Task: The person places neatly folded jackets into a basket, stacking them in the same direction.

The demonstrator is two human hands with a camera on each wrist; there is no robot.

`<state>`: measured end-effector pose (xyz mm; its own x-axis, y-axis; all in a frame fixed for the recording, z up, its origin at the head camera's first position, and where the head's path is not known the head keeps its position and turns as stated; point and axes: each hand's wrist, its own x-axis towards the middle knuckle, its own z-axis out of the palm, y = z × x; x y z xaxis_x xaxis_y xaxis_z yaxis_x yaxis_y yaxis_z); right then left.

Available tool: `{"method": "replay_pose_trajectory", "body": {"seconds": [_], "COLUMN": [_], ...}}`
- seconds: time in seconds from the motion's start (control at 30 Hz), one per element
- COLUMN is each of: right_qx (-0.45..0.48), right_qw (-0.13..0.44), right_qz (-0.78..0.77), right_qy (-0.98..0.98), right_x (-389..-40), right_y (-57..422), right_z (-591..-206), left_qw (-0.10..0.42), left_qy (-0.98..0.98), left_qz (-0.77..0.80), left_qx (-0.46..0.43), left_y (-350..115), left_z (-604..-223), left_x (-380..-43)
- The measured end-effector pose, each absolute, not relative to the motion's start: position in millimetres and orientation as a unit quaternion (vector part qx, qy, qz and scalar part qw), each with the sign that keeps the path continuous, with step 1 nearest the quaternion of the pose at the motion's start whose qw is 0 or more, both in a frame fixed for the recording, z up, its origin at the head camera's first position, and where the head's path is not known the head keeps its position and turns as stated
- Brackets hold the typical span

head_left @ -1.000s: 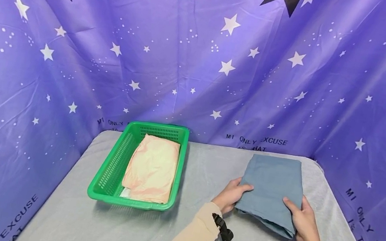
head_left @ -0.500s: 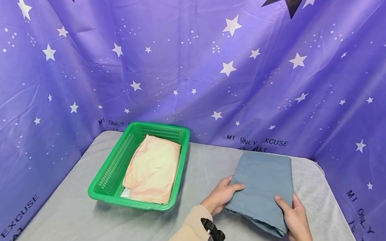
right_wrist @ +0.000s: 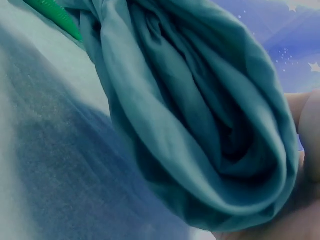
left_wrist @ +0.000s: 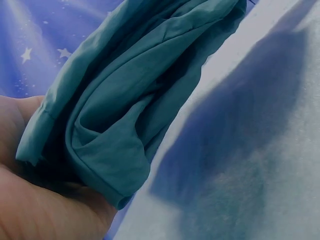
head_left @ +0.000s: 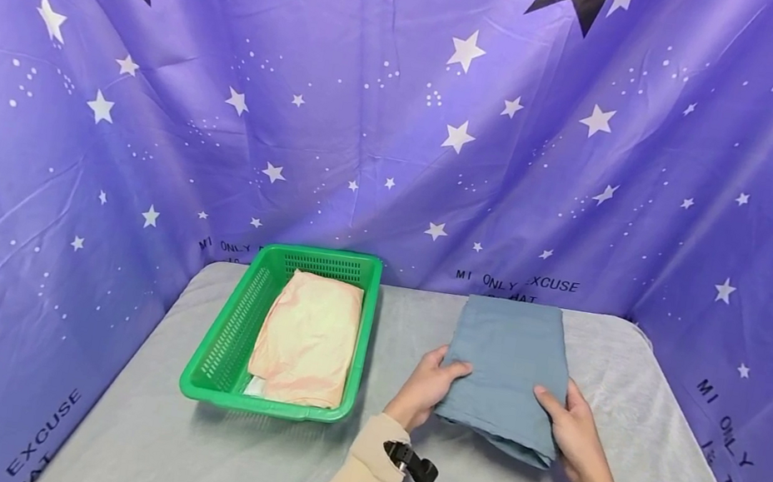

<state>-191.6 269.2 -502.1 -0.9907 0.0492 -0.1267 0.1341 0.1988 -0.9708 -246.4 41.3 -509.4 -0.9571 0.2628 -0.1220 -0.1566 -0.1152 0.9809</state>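
Note:
A folded blue-grey cloth (head_left: pixel 504 369), perhaps a garment, is held between both hands right of centre in the head view. My left hand (head_left: pixel 428 384) grips its left edge, thumb on top and fingers underneath. On the opposite edge, my right hand (head_left: pixel 581 436) pinches it the same way. The left wrist view shows the layered folds of the cloth (left_wrist: pixel 115 125) raised over the table, with a shadow below. Its rounded fold (right_wrist: pixel 200 125) fills much of the right wrist view. The fingers under the cloth are mostly hidden.
A green plastic basket (head_left: pixel 365 339) stands on the left half of the table, with a folded pale pink cloth (head_left: pixel 309 338) in it. Grey fabric covers the table (head_left: pixel 230 461). A purple star-printed curtain (head_left: pixel 378 105) surrounds the back and sides.
Both hands have carried the folded blue-grey cloth steadily leftward, nearer the basket. Their grip on it looks the same. The basket and pink cloth have stayed in place.

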Motion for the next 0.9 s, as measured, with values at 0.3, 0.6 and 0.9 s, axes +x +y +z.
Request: {"method": "replay_pose_trajectory", "body": {"seconds": [0.3, 0.6, 0.9], "right_qx": [0.039, 0.017, 0.008], "right_qw": [0.031, 0.017, 0.014], "right_qz": [-0.604, -0.611, -0.607], "right_qy": [0.795, 0.791, 0.794], "right_x": [-195.9, -202.8, -208.4], "right_y": [263.1, 254.6, 245.6], "right_z": [-493.1, -488.0, -483.3], "left_qw": [0.114, 0.103, 0.093], "left_qy": [0.665, 0.667, 0.672], "left_qz": [0.738, 0.737, 0.734], "left_qx": [0.030, 0.034, 0.033], "left_y": [31.1, 18.3, 6.4], "left_z": [-495.3, -483.8, -475.0], "left_x": [-244.1, -244.3, -243.0]}}
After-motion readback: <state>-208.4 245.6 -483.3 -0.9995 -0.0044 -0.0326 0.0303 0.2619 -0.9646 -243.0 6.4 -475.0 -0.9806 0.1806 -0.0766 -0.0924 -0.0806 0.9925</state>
